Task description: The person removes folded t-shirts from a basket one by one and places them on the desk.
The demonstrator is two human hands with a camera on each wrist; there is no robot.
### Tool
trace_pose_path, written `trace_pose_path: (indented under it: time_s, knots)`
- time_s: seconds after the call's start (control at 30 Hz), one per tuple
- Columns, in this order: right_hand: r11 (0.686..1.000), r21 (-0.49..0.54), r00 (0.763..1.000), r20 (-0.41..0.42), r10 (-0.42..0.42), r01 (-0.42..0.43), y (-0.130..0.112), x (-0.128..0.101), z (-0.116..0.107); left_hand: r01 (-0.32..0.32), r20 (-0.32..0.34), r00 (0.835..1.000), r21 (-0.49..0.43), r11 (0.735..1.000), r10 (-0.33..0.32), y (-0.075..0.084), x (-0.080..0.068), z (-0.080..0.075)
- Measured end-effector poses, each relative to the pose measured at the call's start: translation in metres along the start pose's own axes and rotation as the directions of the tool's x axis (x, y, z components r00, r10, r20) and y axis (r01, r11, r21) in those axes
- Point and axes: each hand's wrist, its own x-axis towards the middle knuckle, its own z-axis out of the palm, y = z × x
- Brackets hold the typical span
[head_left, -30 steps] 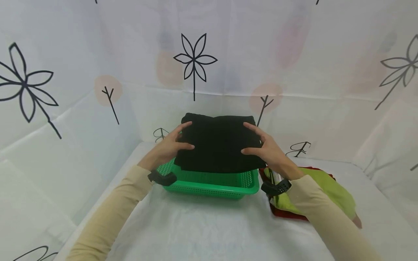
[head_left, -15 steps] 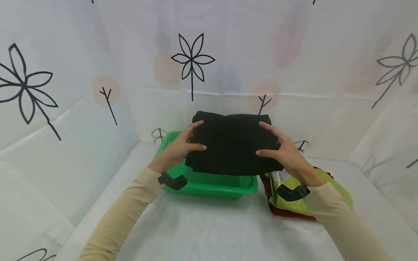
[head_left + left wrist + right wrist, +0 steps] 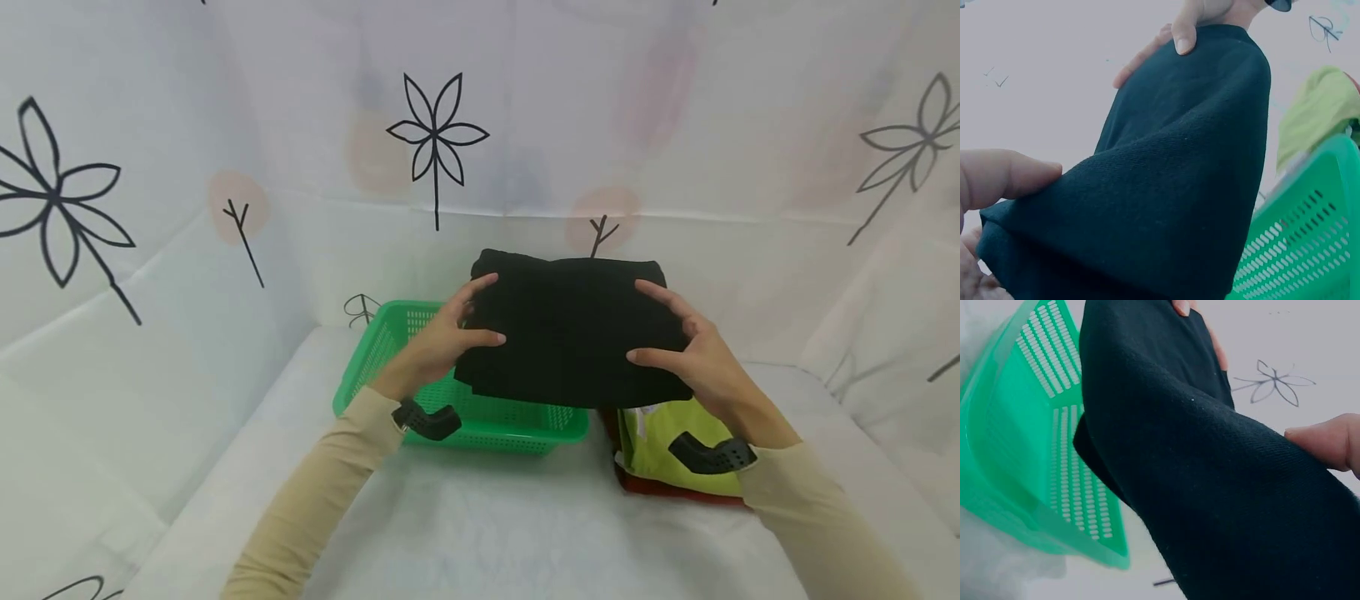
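A folded black garment (image 3: pixel 570 329) is held up in the air between both hands in the head view. My left hand (image 3: pixel 442 337) grips its left side, thumb on the near face; in the left wrist view the left thumb (image 3: pixel 1010 178) presses into the fabric. My right hand (image 3: pixel 701 362) grips the opposite side in the same way, and the right thumb (image 3: pixel 1325 444) shows against the cloth in the right wrist view. The fabric sags slightly between them. Most fingers are hidden behind it. It covers part of the green basket's right side from the head camera.
A green perforated plastic basket (image 3: pixel 480 437) stands on the white-covered table (image 3: pixel 487 525), below and left of the garment. To the right lies a pile of folded clothes, lime green (image 3: pixel 667 450) over dark red (image 3: pixel 660 490). White printed sheeting (image 3: pixel 300 125) hangs behind.
Both hands have carried the black garment to the right, away from over the green basket and toward the pile of clothes. More of the basket shows now. The grip looks unchanged.
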Motion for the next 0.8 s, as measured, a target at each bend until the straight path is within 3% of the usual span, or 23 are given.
trace_pose_path:
  time_s: [0.13,0.27,0.5,0.8]
  knots:
    - [1.000,0.023,1.000,-0.009,-0.019,0.019,0.000,-0.007,-0.011,-0.019,0.034,0.999,-0.017,1.000,0.019,0.002,0.005,0.011]
    - [0.999,-0.043,0.999,-0.047,0.018,-0.020,-0.001,-0.018,-0.025,-0.032,0.074,0.997,-0.035,0.999,0.035,0.003,0.011,0.024]
    - [0.999,0.040,0.999,-0.028,0.024,-0.023,0.005,-0.039,-0.051,-0.030,0.147,0.988,-0.076,0.997,0.041,-0.002,0.019,0.050]
    - [0.999,0.017,0.999,-0.018,0.042,-0.042,0.017,-0.058,-0.085,0.033,0.224,0.975,-0.196,0.980,0.012,-0.008,0.026,0.081]
